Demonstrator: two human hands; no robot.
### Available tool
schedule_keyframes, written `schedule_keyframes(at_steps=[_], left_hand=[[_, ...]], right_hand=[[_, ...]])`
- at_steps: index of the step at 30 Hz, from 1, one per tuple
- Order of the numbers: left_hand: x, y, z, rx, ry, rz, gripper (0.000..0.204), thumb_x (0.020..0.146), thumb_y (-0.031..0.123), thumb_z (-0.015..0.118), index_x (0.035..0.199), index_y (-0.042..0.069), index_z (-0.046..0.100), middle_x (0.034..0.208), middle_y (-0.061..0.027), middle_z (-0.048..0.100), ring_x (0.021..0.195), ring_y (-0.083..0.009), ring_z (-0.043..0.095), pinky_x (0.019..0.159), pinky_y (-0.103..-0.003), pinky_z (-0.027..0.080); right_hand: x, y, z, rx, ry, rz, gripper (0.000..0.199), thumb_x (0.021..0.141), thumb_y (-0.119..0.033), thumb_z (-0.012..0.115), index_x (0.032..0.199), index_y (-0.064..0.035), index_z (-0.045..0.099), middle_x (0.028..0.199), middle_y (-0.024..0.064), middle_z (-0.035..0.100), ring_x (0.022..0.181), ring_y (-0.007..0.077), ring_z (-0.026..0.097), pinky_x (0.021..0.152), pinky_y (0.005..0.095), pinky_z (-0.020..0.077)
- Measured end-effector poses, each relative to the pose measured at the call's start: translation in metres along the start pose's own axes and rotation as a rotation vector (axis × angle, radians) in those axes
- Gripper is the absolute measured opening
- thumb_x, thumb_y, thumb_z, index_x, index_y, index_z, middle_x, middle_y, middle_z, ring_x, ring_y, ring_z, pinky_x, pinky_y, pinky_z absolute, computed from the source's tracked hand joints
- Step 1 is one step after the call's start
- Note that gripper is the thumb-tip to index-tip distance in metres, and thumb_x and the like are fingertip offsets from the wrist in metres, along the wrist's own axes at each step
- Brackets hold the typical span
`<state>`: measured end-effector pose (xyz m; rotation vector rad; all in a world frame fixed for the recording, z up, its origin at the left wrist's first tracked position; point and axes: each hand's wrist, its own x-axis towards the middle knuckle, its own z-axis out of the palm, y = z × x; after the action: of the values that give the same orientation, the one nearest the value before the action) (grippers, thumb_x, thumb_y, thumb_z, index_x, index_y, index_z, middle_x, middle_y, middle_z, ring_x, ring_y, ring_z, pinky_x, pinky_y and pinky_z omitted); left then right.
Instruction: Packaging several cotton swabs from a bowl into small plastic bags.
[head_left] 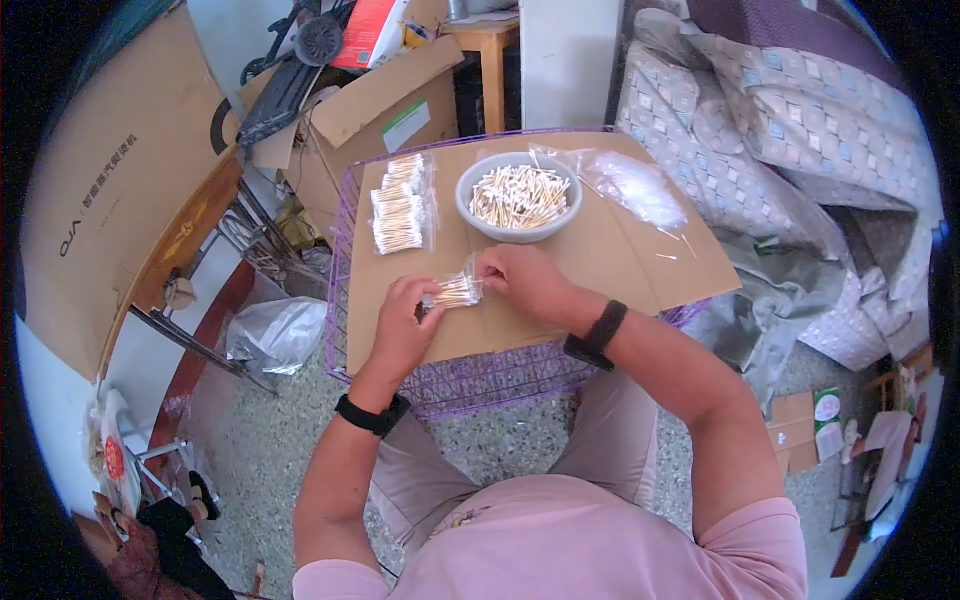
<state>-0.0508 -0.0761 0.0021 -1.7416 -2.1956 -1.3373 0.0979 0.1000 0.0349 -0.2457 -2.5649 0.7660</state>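
Note:
A small clear plastic bag of cotton swabs [458, 291] lies over the cardboard sheet [610, 285] between my hands. My left hand [403, 318] grips the bag's left end, thumb below and fingers above. At its right end, my right hand [525, 281] has its fingers pinched together on the bag's edge. Just beyond stands a grey bowl [520, 236] heaped with loose cotton swabs [520, 196]. Several filled bags of swabs [400, 207] lie in a column left of the bowl. To its right spreads a pile of clear plastic bags [637, 187].
A few stray swabs [667, 257] lie on the cardboard's right side. Purple wire mesh [480, 388] supports the sheet. Large cardboard boxes [385, 110] stand behind left, and patterned padded fabric [790, 130] is heaped at right. Another person's foot [205, 495] shows at lower left.

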Motion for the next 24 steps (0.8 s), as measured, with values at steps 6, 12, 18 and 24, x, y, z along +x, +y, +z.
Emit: schedule_keyframes(at_steps=[6, 12, 18, 24], left_hand=[[0.001, 0.000, 0.001, 0.051, 0.019, 0.043, 0.025, 0.075, 0.005, 0.069, 0.098, 0.004, 0.060, 0.111, -0.0141, 0.060, 0.106, -0.0304, 0.058, 0.089, -0.036, 0.046], [0.001, -0.004, 0.002, 0.015, 0.030, 0.036, 0.028, 0.072, 0.004, 0.071, 0.097, 0.004, 0.059, 0.109, -0.0145, 0.059, 0.107, -0.0328, 0.054, 0.092, -0.039, 0.043], [0.001, 0.000, 0.002, 0.130, 0.054, 0.123, 0.028, 0.072, 0.006, 0.072, 0.096, 0.004, 0.058, 0.106, -0.0154, 0.060, 0.102, -0.0350, 0.054, 0.090, -0.042, 0.043], [-0.001, -0.017, -0.018, 0.219, 0.049, -0.051, 0.028, 0.072, 0.007, 0.072, 0.095, 0.004, 0.058, 0.098, -0.0157, 0.060, 0.099, -0.0359, 0.054, 0.086, -0.042, 0.043]], right_hand=[[0.010, 0.001, 0.004, -0.094, 0.039, -0.067, 0.009, 0.079, -0.012, 0.061, 0.085, -0.0052, 0.061, 0.081, 0.0177, 0.061, 0.081, 0.0378, 0.059, 0.072, 0.0469, 0.0464], [0.014, -0.007, 0.021, -0.040, 0.058, -0.046, 0.012, 0.080, -0.012, 0.062, 0.089, -0.0049, 0.059, 0.079, 0.0157, 0.062, 0.077, 0.0358, 0.061, 0.067, 0.0436, 0.0470], [0.010, -0.021, 0.019, -0.109, -0.045, 0.024, 0.015, 0.081, -0.012, 0.062, 0.094, -0.0051, 0.061, 0.085, 0.0142, 0.065, 0.082, 0.0348, 0.062, 0.071, 0.0435, 0.0483], [0.001, -0.008, -0.034, -0.168, 0.163, -0.184, 0.015, 0.083, -0.012, 0.059, 0.097, -0.0077, 0.064, 0.096, 0.0141, 0.064, 0.094, 0.0344, 0.058, 0.085, 0.0432, 0.0462]])
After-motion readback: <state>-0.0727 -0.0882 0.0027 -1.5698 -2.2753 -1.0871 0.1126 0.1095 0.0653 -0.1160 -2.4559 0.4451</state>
